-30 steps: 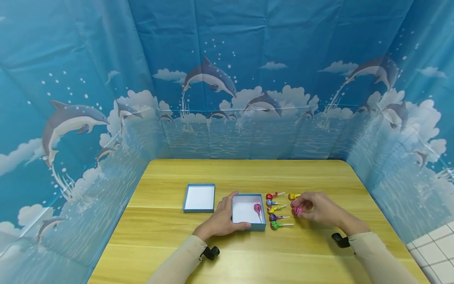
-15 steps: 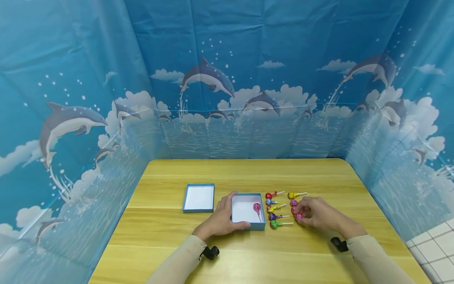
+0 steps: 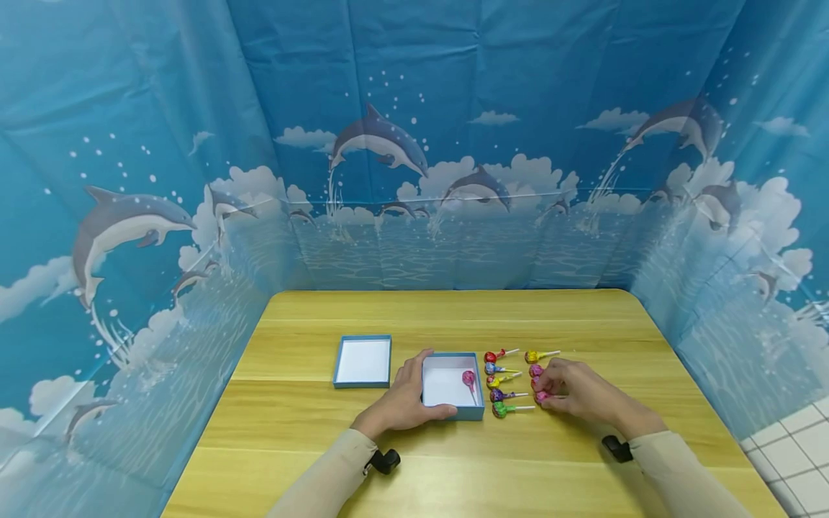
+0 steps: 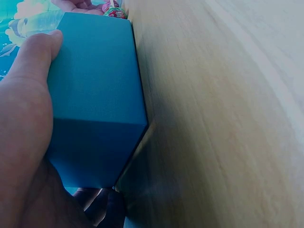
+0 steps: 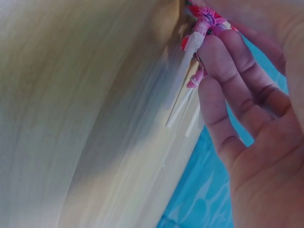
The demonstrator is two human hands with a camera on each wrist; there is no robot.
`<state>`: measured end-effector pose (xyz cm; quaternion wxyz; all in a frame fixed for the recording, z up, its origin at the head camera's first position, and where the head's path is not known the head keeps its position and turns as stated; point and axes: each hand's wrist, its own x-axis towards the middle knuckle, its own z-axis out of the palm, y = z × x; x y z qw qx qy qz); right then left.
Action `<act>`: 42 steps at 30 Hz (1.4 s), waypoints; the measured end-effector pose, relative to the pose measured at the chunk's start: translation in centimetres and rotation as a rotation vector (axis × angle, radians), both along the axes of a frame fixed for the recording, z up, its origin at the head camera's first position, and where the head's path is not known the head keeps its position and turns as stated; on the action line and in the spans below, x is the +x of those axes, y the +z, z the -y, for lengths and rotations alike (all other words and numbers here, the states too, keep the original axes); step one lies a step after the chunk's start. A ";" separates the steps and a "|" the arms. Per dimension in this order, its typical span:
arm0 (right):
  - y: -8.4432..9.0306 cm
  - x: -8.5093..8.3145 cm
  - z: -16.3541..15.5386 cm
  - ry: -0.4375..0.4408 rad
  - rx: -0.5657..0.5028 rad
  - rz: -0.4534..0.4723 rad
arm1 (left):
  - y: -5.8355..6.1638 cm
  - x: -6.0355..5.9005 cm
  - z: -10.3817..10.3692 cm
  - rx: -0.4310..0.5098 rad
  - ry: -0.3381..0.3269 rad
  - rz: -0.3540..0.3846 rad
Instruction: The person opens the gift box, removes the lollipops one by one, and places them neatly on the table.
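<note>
My left hand (image 3: 406,398) grips the left side of a blue open box (image 3: 471,413). Its thumb lies along the near wall, and in the left wrist view the box (image 4: 95,80) stands on the table. Inside, toward the right, lies one pink lollipop (image 3: 469,378). To the right of the box, my right hand (image 3: 578,388) pinches another pink lollipop (image 3: 541,396) low over the table. The right wrist view shows its white stick (image 5: 183,66) pointing away from the fingertips; the thumb partly hides the wrapped head. More pink and red lollipops lie behind it, partly covered by the hand.
A column of several lollipops, red (image 3: 491,357) to green (image 3: 500,409), lies beside the box. At the top of the second column is a yellow lollipop (image 3: 532,356). Left of the box lies the blue-rimmed lid (image 3: 365,384), white inside up. A dolphin-print curtain (image 3: 414,244) surrounds the table.
My right hand has shifted slightly toward the near side with the pink lollipop, which now sits lower, at the near end of the second column. The left hand holds the box as before.
</note>
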<state>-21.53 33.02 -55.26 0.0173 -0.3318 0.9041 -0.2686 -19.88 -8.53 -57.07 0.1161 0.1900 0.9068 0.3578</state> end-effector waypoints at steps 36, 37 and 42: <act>2.4 0.2 0.7 -0.045 0.044 -0.025 | -0.2 -0.4 0.2 0.003 0.004 0.012; 2.5 0.2 0.9 -0.045 0.048 -0.033 | -0.2 -0.3 0.1 0.000 0.004 0.011; 3.3 0.0 2.0 -0.039 0.063 -0.032 | -0.2 -0.2 0.0 0.001 -0.001 0.018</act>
